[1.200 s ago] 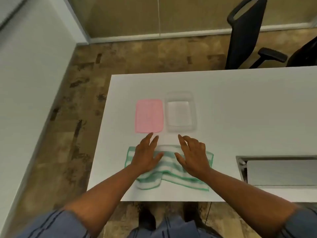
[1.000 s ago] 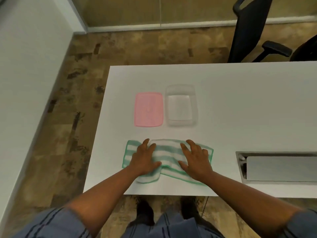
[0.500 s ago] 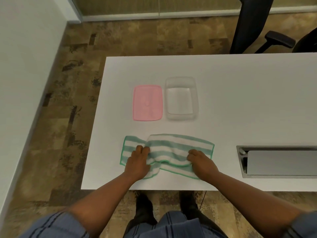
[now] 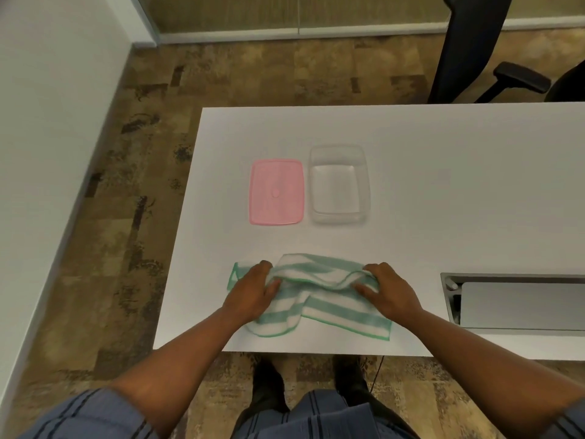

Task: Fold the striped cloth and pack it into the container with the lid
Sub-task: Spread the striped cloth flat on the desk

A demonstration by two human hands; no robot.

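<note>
A green-and-white striped cloth (image 4: 335,310) lies rumpled near the front edge of the white table (image 4: 443,185). My left hand (image 4: 251,291) pinches its left part and my right hand (image 4: 387,291) pinches its right part, with the far edge lifted and sagging between them. Beyond the cloth stands a clear, open container (image 4: 338,185) with nothing in it. Its pink lid (image 4: 276,191) lies flat just left of it.
A grey cable tray with a flap (image 4: 519,301) is set into the table at the right. A black office chair (image 4: 468,49) stands past the far edge. A white wall runs along the left, and patterned brown floor surrounds the table.
Both hands went from lying flat and open on the cloth to gripping it. The cloth's far edge is now raised and drawn toward me.
</note>
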